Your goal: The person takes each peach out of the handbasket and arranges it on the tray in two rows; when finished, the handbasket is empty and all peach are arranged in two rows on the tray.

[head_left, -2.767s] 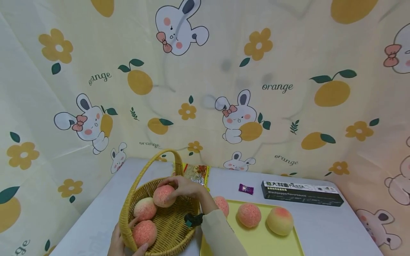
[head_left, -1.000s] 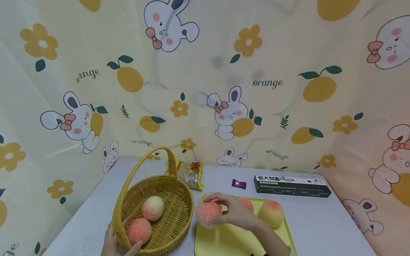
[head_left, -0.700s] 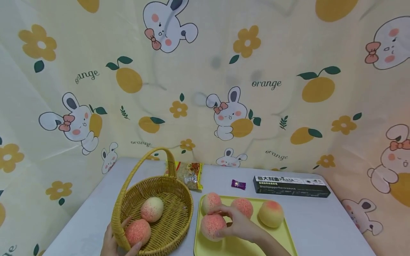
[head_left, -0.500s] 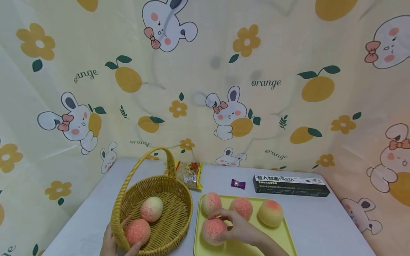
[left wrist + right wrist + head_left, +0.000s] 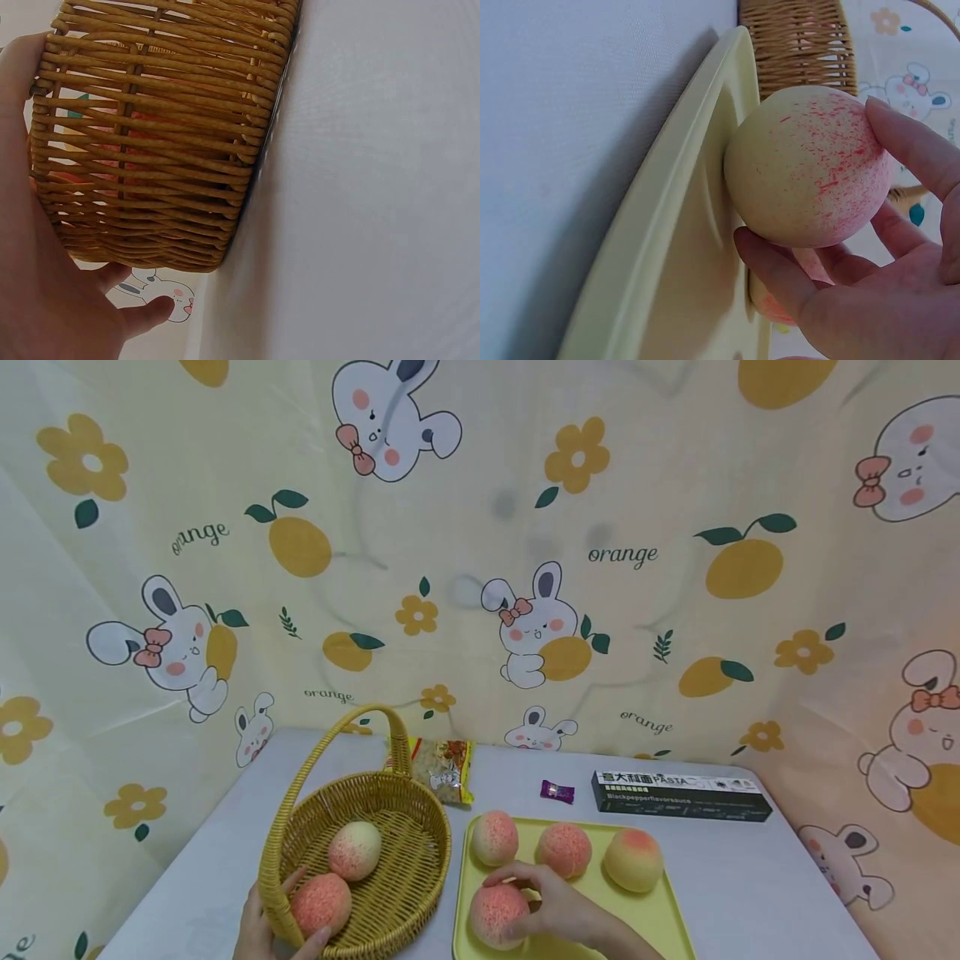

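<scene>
A pink speckled peach (image 5: 493, 915) sits at the near left of the yellow tray (image 5: 651, 931); my right hand (image 5: 557, 906) holds it with thumb and fingers around it. In the right wrist view the peach (image 5: 806, 165) shows a pale side and seems to touch the tray. My left hand (image 5: 261, 927) grips the left rim of the wicker basket (image 5: 408, 860) near the handle's foot. Two peaches lie inside the basket, one pale and pink (image 5: 355, 852), the other pinker (image 5: 322, 903) and beside my left fingers. The left wrist view shows the basket's woven wall (image 5: 165, 142).
Along the tray's back stand a pink-white peach (image 5: 495, 838), a pink peach (image 5: 564, 850) and a yellow peach (image 5: 633, 860). Behind are a food packet (image 5: 447, 770), a purple wrapped sweet (image 5: 557, 791) and a black pasta box (image 5: 682, 797). A printed cloth (image 5: 450, 543) hangs behind the table.
My right hand has carried a peach out of the basket, rightward, and down onto the tray's near left. My left hand has stayed on the basket rim.
</scene>
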`<state>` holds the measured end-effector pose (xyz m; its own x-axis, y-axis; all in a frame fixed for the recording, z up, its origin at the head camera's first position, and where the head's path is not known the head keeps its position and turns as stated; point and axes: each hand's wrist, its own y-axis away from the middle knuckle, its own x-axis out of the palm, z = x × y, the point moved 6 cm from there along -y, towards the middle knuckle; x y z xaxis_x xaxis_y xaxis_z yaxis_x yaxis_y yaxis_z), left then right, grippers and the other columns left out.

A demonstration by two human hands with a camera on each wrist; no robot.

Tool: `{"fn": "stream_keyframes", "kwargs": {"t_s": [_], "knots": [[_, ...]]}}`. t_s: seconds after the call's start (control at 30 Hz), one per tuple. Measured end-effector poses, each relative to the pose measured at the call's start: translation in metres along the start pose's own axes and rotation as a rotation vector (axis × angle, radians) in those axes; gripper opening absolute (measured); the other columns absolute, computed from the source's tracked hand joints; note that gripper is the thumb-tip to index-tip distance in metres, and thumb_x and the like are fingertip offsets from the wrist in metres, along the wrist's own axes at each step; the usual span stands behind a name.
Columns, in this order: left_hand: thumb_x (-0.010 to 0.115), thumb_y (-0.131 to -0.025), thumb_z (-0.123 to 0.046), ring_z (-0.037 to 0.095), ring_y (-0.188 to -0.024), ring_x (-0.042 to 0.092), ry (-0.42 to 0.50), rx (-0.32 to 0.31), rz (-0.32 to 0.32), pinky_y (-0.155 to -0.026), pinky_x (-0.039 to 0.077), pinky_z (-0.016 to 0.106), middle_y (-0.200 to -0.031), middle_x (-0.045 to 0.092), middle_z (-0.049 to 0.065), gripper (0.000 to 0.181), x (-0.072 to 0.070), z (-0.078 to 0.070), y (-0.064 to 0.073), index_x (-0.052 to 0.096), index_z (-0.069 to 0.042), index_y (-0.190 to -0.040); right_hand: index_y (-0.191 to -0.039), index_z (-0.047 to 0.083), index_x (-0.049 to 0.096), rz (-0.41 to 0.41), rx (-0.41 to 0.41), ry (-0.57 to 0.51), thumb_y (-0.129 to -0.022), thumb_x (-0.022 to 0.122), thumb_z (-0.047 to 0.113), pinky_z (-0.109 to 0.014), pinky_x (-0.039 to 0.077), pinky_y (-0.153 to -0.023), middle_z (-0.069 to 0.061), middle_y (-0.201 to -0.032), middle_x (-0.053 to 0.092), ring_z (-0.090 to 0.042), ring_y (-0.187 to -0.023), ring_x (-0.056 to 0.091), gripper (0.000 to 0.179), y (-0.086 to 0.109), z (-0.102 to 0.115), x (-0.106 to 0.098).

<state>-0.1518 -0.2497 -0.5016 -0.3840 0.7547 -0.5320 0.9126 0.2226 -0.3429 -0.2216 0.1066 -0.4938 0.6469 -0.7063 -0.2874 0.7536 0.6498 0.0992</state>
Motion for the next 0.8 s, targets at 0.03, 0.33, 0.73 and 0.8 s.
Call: {"fn": "stream_keyframes", "kwargs": {"t_s": [0.03,0.33,0.73,0.8], "knots": [[0.089,-0.073,-0.019,0.043,-0.126,0.033,-0.001,0.003,-0.002,-0.083,0.041,0.07,-0.141,0.035,0.025,0.073,-0.0003,0.0,0.0001,0.057,0.004,-0.136,-0.124,0.018,0.066,0.001,0.002,-0.001,-0.079,0.078,0.007,-0.046,0.045,-0.093,0.001,-0.125,0.062,-0.028,-0.117,0.051,0.048,0.0,-0.0002,0.0002],[0.089,-0.073,-0.02,0.043,-0.123,0.036,-0.005,0.041,-0.028,-0.082,0.042,0.072,-0.14,0.037,0.026,0.072,-0.0001,-0.0029,0.0013,0.059,0.003,-0.134,-0.126,0.017,0.064,0.015,-0.027,0.01,-0.079,0.077,0.01,-0.047,0.041,-0.1,0.001,-0.126,0.062,-0.027,-0.119,0.051,0.049,0.0019,-0.0008,0.0013],[0.088,-0.076,-0.024,0.045,-0.126,0.034,-0.023,0.018,-0.009,-0.083,0.041,0.072,-0.143,0.034,0.026,0.072,-0.0005,-0.0038,0.0013,0.057,0.003,-0.135,-0.134,0.006,0.057,0.025,-0.058,0.003,-0.081,0.076,0.012,-0.023,0.039,-0.1,0.0,-0.13,0.059,-0.017,-0.122,0.051,0.056,0.0017,-0.0036,0.0028],[0.088,-0.076,-0.024,0.046,-0.126,0.034,-0.023,0.019,-0.01,-0.083,0.041,0.073,-0.143,0.034,0.026,0.072,-0.0009,-0.0045,0.0015,0.057,0.003,-0.135,-0.134,0.006,0.056,0.035,-0.057,-0.007,-0.081,0.075,0.011,-0.023,0.039,-0.1,-0.001,-0.131,0.059,-0.016,-0.123,0.05,0.057,0.0016,-0.0043,0.004]]}}
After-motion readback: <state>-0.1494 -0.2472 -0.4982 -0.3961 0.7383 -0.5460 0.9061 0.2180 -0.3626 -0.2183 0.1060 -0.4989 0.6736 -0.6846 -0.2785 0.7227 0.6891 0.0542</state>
